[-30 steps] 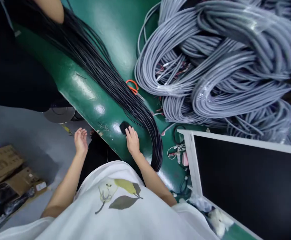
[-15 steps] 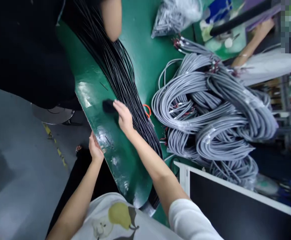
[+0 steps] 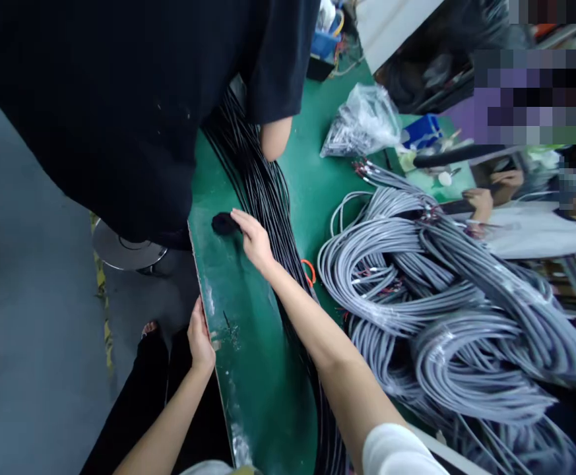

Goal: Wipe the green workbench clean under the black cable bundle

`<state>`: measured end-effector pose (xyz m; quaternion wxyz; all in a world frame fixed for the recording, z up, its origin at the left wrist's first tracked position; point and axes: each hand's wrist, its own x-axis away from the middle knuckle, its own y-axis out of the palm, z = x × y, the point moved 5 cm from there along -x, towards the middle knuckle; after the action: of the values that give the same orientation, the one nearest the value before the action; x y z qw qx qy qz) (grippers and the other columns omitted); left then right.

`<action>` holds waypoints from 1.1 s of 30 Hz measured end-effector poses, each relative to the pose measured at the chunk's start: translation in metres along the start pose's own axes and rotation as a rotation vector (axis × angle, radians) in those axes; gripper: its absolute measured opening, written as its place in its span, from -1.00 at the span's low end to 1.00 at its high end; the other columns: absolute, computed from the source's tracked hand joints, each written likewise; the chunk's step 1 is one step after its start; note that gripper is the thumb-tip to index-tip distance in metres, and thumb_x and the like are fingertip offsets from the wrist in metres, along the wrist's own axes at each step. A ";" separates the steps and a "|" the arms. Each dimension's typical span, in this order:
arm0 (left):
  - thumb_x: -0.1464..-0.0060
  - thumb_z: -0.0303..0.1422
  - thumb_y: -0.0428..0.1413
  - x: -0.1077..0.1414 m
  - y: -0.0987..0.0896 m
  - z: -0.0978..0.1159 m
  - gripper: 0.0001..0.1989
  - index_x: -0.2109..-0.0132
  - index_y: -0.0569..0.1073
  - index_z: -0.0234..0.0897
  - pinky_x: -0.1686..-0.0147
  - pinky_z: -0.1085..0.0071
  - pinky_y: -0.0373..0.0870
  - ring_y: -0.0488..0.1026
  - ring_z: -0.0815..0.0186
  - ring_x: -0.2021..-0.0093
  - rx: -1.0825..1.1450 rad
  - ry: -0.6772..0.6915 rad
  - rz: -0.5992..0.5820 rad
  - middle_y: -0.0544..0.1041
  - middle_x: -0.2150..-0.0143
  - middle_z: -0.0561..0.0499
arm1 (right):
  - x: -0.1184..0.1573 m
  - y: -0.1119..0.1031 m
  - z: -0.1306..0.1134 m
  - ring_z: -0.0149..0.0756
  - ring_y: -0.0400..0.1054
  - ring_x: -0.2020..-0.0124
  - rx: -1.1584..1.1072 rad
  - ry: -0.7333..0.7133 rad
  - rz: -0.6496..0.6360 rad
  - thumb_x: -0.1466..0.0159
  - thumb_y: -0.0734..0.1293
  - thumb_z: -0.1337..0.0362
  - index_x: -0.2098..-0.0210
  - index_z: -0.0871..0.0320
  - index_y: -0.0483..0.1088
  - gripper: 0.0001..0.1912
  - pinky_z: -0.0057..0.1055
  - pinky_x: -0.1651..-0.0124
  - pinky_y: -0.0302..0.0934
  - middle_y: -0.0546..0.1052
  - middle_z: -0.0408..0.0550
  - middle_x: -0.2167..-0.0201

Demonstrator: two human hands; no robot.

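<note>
My right hand [image 3: 256, 243] reaches over the table beside the black cables and holds a small, dark, roundish black pad-like thing [image 3: 224, 224] at its fingertips. Its exact kind is hard to make out. Low at the table's near left edge is my left hand [image 3: 201, 338], fingers stretched up along the edge and nothing visible in it. A long bundle of thin black cables [image 3: 272, 218] runs along the green table [image 3: 262, 389], passing beneath my right forearm. Small dark scraps [image 3: 227, 321] lie on the tabletop near my left hand.
Large coils of grey cable [image 3: 396, 270] are heaped on the right. Behind them stand a clear bag of metallic-looking parts [image 3: 361, 122] and a blue box [image 3: 422, 132]. An orange ring-shaped handle [image 3: 309, 272] shows beside the cables. A person in black [image 3: 134, 119] and a round stool [image 3: 127, 247] are at left.
The view has shifted, so the table and cables appear lower and further right. My right hand still holds the black thing over the table; my left hand stays at the edge.
</note>
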<state>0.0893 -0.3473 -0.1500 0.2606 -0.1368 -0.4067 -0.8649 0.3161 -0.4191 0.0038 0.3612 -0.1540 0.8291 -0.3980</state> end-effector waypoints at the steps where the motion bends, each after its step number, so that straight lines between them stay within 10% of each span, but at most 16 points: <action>1: -0.28 0.08 -0.03 0.001 0.000 0.000 -0.40 -0.31 0.40 -0.11 -0.32 0.25 0.30 0.25 0.12 -0.41 -0.024 -0.002 -0.002 0.42 -0.34 -0.02 | -0.031 0.001 0.004 -0.35 0.24 -0.36 -0.007 -0.039 0.065 -0.35 0.02 0.50 -0.23 0.13 0.41 -0.42 -0.18 -0.46 0.10 0.42 0.00 -0.29; 6: -0.26 0.15 -0.10 -0.003 -0.005 -0.015 -0.36 -0.35 0.32 0.03 -0.31 0.25 0.33 0.20 0.14 -0.43 -0.125 -0.063 0.028 0.38 -0.37 0.07 | -0.205 0.050 0.048 -0.33 0.10 -0.44 0.024 0.054 0.103 -0.27 0.07 0.60 -0.27 0.27 0.32 -0.38 -0.13 -0.50 -0.01 0.32 0.11 -0.36; 9: -0.27 0.14 -0.12 -0.006 -0.005 -0.020 -0.33 -0.41 0.23 0.02 -0.36 0.25 0.27 0.11 0.16 -0.47 -0.121 -0.109 0.037 0.33 -0.40 0.08 | -0.223 0.074 0.062 -0.33 0.08 -0.45 0.062 0.011 -0.063 -0.21 0.09 0.65 -0.25 0.24 0.36 -0.34 -0.13 -0.51 -0.05 0.33 0.07 -0.36; 19: -0.35 -0.03 -0.17 -0.006 -0.001 -0.002 -0.34 -0.46 0.13 -0.25 -0.43 0.26 0.10 0.07 0.18 -0.49 -0.005 -0.064 0.037 0.12 -0.50 -0.07 | 0.079 0.041 -0.039 -0.32 0.14 -0.43 -0.062 -0.157 -0.415 -0.36 0.03 0.55 -0.25 0.15 0.38 -0.42 -0.11 -0.42 0.18 0.40 0.05 -0.31; 23: -0.36 -0.07 -0.16 0.001 0.000 0.009 -0.37 -0.42 0.21 -0.29 -0.44 0.22 0.08 0.07 0.16 -0.49 0.071 -0.069 0.069 0.17 -0.48 -0.13 | 0.078 0.020 -0.051 -0.35 0.24 -0.37 -0.064 -0.112 -0.352 -0.41 -0.01 0.47 -0.23 0.03 0.40 -0.43 -0.09 -0.40 0.21 0.46 -0.05 -0.25; 28: -0.39 -0.02 -0.23 -0.008 -0.008 -0.004 -0.40 -0.36 0.32 -0.22 -0.36 0.39 0.19 0.19 0.28 -0.44 0.067 -0.055 0.090 0.25 -0.45 -0.08 | 0.030 0.027 0.016 -0.31 0.08 -0.45 -0.022 -0.064 -0.191 -0.50 0.00 0.25 -0.27 0.00 0.34 -0.52 0.00 -0.52 -0.06 0.33 -0.15 -0.36; 33: -0.39 -0.04 -0.15 -0.012 -0.015 -0.014 -0.47 -0.19 0.48 -0.26 -0.35 0.28 0.24 0.28 0.18 -0.39 0.272 -0.032 -0.024 0.36 -0.38 -0.16 | 0.120 0.059 -0.034 -0.32 0.12 -0.43 -0.108 -0.028 -0.331 -0.51 -0.03 0.28 -0.26 0.00 0.36 -0.50 -0.01 -0.49 0.05 0.39 -0.10 -0.32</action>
<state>0.0910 -0.3463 -0.1737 0.2600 -0.1091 -0.5260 -0.8024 0.2108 -0.4279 -0.0849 0.2934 -0.3133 0.8075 -0.4047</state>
